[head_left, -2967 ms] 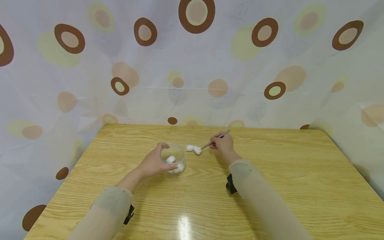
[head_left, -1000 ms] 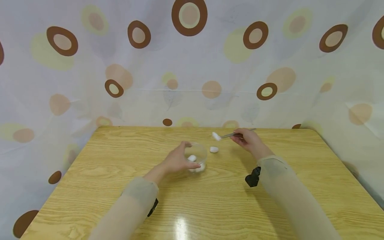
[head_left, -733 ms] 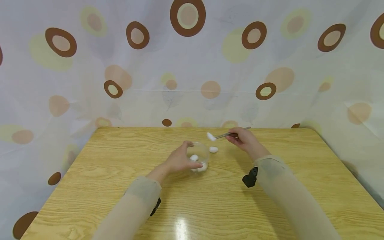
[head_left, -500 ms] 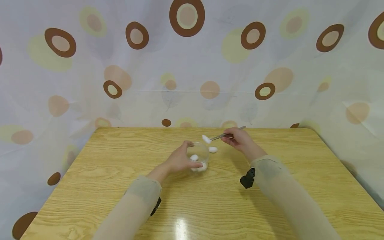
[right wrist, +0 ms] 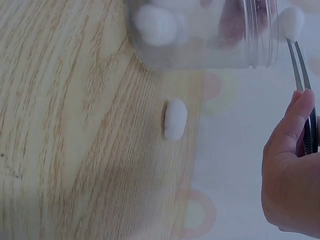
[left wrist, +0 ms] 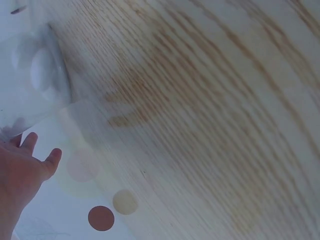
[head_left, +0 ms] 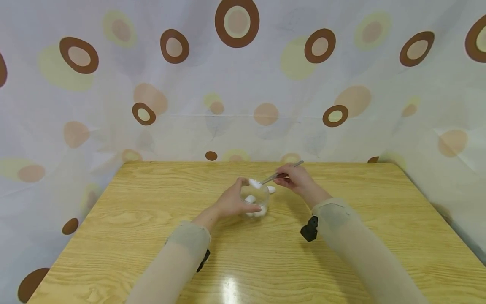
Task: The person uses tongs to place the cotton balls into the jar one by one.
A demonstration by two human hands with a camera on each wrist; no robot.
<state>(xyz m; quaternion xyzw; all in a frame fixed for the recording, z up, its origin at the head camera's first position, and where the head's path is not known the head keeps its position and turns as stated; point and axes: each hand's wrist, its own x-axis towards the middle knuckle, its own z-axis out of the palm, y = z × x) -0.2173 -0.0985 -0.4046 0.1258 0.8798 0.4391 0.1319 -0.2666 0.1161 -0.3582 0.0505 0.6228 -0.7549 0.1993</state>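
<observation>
My left hand [head_left: 232, 202] grips a clear jar [right wrist: 215, 52] round its side, thumb across the near face. Several white cotton balls [right wrist: 156, 25] lie inside at its bottom. My right hand [head_left: 298, 181] pinches metal tweezers [right wrist: 298, 65], whose tips hold a cotton ball [right wrist: 291, 23] right at the jar's open mouth. On the table behind the jar lies a single cotton ball [right wrist: 175, 120], partly covered by the jar in the head view. The left wrist view catches only part of the left hand [left wrist: 25, 175], beside the jar [left wrist: 30, 95].
The wood-grain table [head_left: 133, 219] runs back to a pale curtain [head_left: 190, 131] with brown and yellow circles. A black wrist camera [head_left: 309, 229] hangs under the right forearm, and another [head_left: 203, 260] under the left.
A cotton ball has been lifted off the table in the tweezers. My right hand has carried it leftward and down to the jar's mouth. The left hand still holds the jar.
</observation>
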